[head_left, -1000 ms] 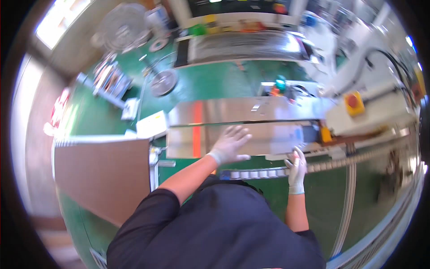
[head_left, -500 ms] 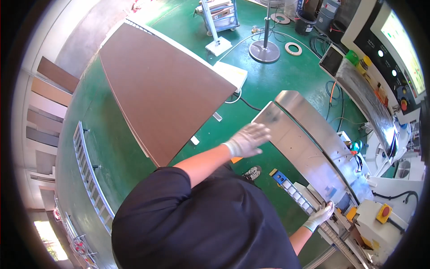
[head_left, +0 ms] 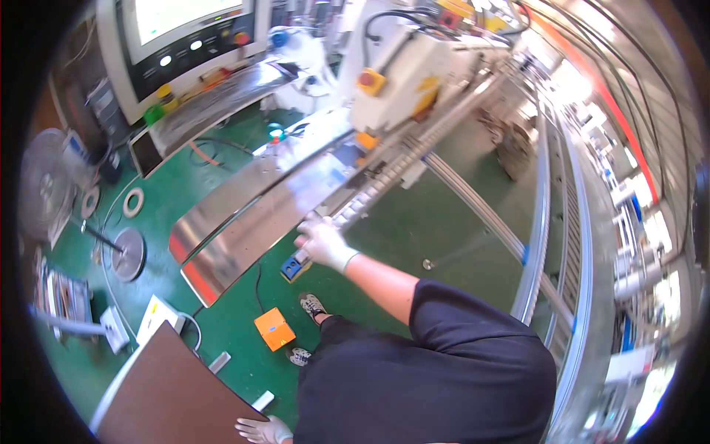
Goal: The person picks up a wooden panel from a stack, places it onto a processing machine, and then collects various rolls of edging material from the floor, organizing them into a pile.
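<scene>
My left hand (head_left: 264, 431), in a pale glove, rests on the edge of a large brown panel (head_left: 177, 392) at the lower left. Its fingers are stretched out over the panel's surface; the thumb is not clearly visible. Farther up, my gloved right hand (head_left: 323, 244) is beside the front edge of a shiny metal machine table (head_left: 251, 229). Slight blur covers its fingers, which look apart with nothing visible in them. Whether it touches the table edge I cannot tell. Just below it is a blue control box (head_left: 294, 268), at the end of a row of white rollers (head_left: 359, 203).
An orange box (head_left: 274, 329) lies on the green floor near my shoes. Beyond the table stand a machine head (head_left: 396, 81) with a red button, and a control screen (head_left: 185, 18). At left are a standing fan (head_left: 48, 177) and a trolley (head_left: 66, 296). Metal rails (head_left: 543, 244) run along the right.
My view has swung to the right, toward the machine. My left hand has gone from above the floor onto the brown panel. My right hand is now near the blue control box.
</scene>
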Motion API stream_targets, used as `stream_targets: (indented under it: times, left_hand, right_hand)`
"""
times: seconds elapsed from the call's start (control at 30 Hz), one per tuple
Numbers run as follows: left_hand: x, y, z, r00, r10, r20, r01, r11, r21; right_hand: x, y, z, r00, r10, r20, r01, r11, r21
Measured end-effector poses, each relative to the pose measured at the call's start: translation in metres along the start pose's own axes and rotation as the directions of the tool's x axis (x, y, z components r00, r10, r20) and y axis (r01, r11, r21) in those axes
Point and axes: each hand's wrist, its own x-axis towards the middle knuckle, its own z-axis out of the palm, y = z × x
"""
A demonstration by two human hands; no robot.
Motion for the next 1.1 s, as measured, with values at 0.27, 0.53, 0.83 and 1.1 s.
stream_targets:
  times: [0.27, 0.53, 0.83, 1.1]
  left_hand:
    - [-0.017, 0.008, -0.053, 0.981, 0.004, 0.196, 0.020, 0.993, -0.120]
    - [-0.059, -0.027, -0.041, 0.929, 0.346, 0.132, -0.296, 0.908, -0.297]
    - [-0.162, -0.078, -0.107, 0.745, 0.604, 0.285, -0.535, 0.795, -0.286]
    - [-0.150, -0.080, -0.011, 0.779, 0.598, 0.190, -0.415, 0.718, -0.559]
  right_hand:
    - [-0.214, -0.130, 0.011, 0.718, -0.090, 0.690, -0.196, 0.925, 0.324]
    - [-0.388, -0.058, -0.045, 0.433, 0.006, 0.901, -0.451, 0.867, 0.210]
    - [-0.588, 0.131, -0.146, 0.389, 0.835, 0.389, -0.898, 0.438, -0.042]
    - [-0.699, 0.080, -0.161, 0.236, 0.645, 0.726, -0.816, 0.537, -0.211]
